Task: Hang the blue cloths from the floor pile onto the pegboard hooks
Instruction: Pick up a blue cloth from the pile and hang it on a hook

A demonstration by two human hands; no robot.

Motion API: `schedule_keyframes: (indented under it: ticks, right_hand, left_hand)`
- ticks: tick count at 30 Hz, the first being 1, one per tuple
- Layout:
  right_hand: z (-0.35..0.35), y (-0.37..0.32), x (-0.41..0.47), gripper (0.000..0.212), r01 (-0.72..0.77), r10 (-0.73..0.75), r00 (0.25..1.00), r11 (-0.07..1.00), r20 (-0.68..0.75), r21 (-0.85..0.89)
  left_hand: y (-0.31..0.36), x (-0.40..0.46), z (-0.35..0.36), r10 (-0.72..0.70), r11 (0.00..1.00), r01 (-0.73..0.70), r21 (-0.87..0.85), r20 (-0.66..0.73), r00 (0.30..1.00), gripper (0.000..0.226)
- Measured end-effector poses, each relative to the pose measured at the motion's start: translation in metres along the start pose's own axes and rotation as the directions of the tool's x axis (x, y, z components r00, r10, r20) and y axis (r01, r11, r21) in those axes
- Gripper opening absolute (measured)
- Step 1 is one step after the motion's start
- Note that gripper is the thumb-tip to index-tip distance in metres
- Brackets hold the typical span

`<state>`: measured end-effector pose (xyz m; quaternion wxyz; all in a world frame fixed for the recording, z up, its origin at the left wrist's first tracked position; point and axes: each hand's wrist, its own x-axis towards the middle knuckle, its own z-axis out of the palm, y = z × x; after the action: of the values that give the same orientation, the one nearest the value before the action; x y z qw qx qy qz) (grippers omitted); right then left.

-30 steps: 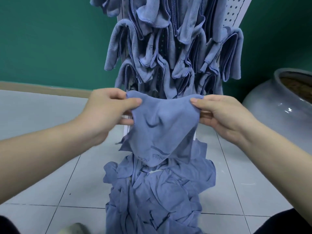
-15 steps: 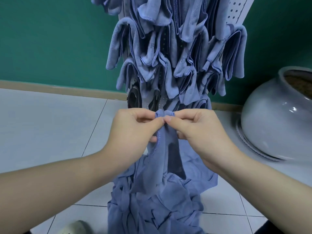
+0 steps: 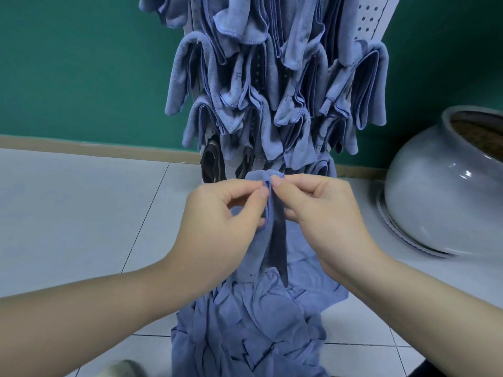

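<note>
Head view: the left hand (image 3: pixel 226 213) and right hand (image 3: pixel 318 210) pinch the folded top edge of one blue cloth (image 3: pixel 269 240) between thumbs and fingers, its length drooping onto the floor pile (image 3: pixel 245 330). Behind stands the pegboard (image 3: pixel 367 20), draped with soft hemmed cloths (image 3: pixel 272 85) (microfibre, apparently). Glossy grey-white tiles (image 3: pixel 81 213), green wall (image 3: pixel 81 63), rounded glazed pot (image 3: pixel 441 197).

Only single letters "F" show on hanging blue cloths (image 3: pixel 239 77).
</note>
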<state>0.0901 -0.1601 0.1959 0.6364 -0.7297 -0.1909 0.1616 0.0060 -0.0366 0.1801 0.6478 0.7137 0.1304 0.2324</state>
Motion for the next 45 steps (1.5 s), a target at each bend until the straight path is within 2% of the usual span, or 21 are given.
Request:
schedule_keyframes:
  ticks: [3, 5, 9, 11, 12, 14, 16, 18, 21, 23, 25, 26, 28, 30, 33, 38, 39, 41, 45]
  right_hand:
    - [-0.003, -0.003, -0.003, 0.015, 0.050, -0.050, 0.996, 0.999, 0.070, 0.010]
    - [-0.002, -0.004, -0.004, 0.010, 0.079, -0.079, 0.994, 0.997, 0.073, 0.004]
    - [-0.002, 0.003, 0.005, 0.019, 0.066, -0.066, 0.998, 0.998, 0.012, -0.011]
    - [0.000, 0.003, 0.007, 0.028, 0.042, -0.043, 0.999, 0.999, 0.032, 0.016]
    - [0.000, 0.002, 0.008, 0.035, 0.035, -0.035, 0.998, 0.999, 0.046, 0.016]
    - [-0.001, 0.001, 0.008, 0.038, 0.051, -0.052, 0.997, 0.999, 0.058, 0.009]
    - [-0.003, 0.000, 0.008, 0.032, 0.095, -0.093, 0.993, 0.995, 0.068, -0.023]
    - [-0.005, -0.002, 0.009, 0.027, 0.127, -0.124, 0.988, 0.992, 0.091, -0.018]
    - [-0.009, -0.006, 0.011, 0.022, 0.148, -0.144, 0.982, 0.989, 0.125, -0.025]
    - [-0.012, -0.009, 0.013, 0.021, 0.154, -0.147, 0.978, 0.987, 0.151, -0.037]
    - [-0.016, -0.010, 0.017, 0.030, 0.145, -0.136, 0.977, 0.988, 0.163, -0.044]
    - [-0.018, -0.011, 0.018, 0.035, 0.140, -0.133, 0.979, 0.989, 0.155, -0.039]
    - [-0.021, -0.013, 0.022, 0.028, 0.138, -0.134, 0.984, 0.990, 0.120, -0.026]
    - [-0.024, -0.015, 0.027, 0.020, 0.122, -0.121, 0.990, 0.993, 0.076, -0.006]
    - [-0.028, -0.014, 0.034, 0.025, 0.113, -0.113, 0.993, 0.994, 0.027, -0.009]
    - [-0.033, -0.006, 0.042, 0.037, 0.121, -0.120, 0.993, 0.992, 0.021, -0.033]
    - [-0.034, -0.003, 0.043, 0.037, 0.113, -0.112, 0.993, 0.993, 0.022, -0.032]
    - [-0.035, -0.001, 0.044, 0.037, 0.087, -0.086, 0.995, 0.996, 0.042, -0.029]
    - [-0.034, 0.001, 0.046, 0.037, 0.068, -0.068, 0.997, 0.998, 0.021, -0.012]
  left_hand:
    - [-0.002, -0.007, -0.001, 0.066, 0.998, -0.066, 0.006, 0.084, 0.994, 0.040]
    - [-0.005, -0.007, -0.004, 0.135, 0.988, -0.143, 0.060, 0.130, 0.982, 0.045]
    - [-0.013, 0.010, -0.018, 0.266, 0.904, -0.308, 0.296, 0.175, 0.948, 0.031]
    - [-0.016, 0.023, -0.026, 0.285, 0.865, -0.314, 0.390, 0.133, 0.949, 0.016]
    - [-0.017, 0.029, -0.029, 0.272, 0.864, -0.288, 0.413, 0.098, 0.957, 0.015]
    - [-0.016, 0.041, -0.037, 0.224, 0.870, -0.234, 0.434, 0.074, 0.972, 0.033]
    - [-0.014, 0.050, -0.045, 0.104, 0.876, -0.176, 0.450, 0.181, 0.978, 0.053]
    - [-0.010, 0.055, -0.053, -0.054, 0.895, -0.114, 0.432, 0.359, 0.932, 0.062]
    - [-0.011, 0.057, -0.063, -0.204, 0.935, 0.010, 0.355, 0.514, 0.833, 0.049]
    - [-0.011, 0.058, -0.068, -0.232, 0.928, 0.015, 0.373, 0.545, 0.805, 0.045]
    - [-0.011, 0.058, -0.071, -0.250, 0.929, 0.030, 0.370, 0.565, 0.787, 0.041]
    - [-0.010, 0.058, -0.073, -0.265, 0.931, 0.058, 0.360, 0.560, 0.785, 0.038]
    - [-0.008, 0.059, -0.075, -0.287, 0.932, 0.098, 0.348, 0.546, 0.787, 0.035]
    - [-0.005, 0.060, -0.077, -0.272, 0.923, 0.064, 0.379, 0.526, 0.806, 0.032]
    - [0.000, 0.061, -0.077, -0.210, 0.918, 0.016, 0.396, 0.453, 0.867, 0.032]
    - [0.002, 0.061, -0.075, -0.087, 0.954, -0.012, 0.299, 0.315, 0.945, 0.039]
    - [0.003, 0.061, -0.073, -0.064, 0.964, -0.013, 0.266, 0.281, 0.958, 0.035]
    - [0.007, 0.059, -0.069, -0.015, 0.977, -0.035, 0.212, 0.230, 0.973, 0.023]
    - [0.008, 0.056, -0.066, 0.066, 0.966, -0.105, 0.235, 0.166, 0.984, 0.024]
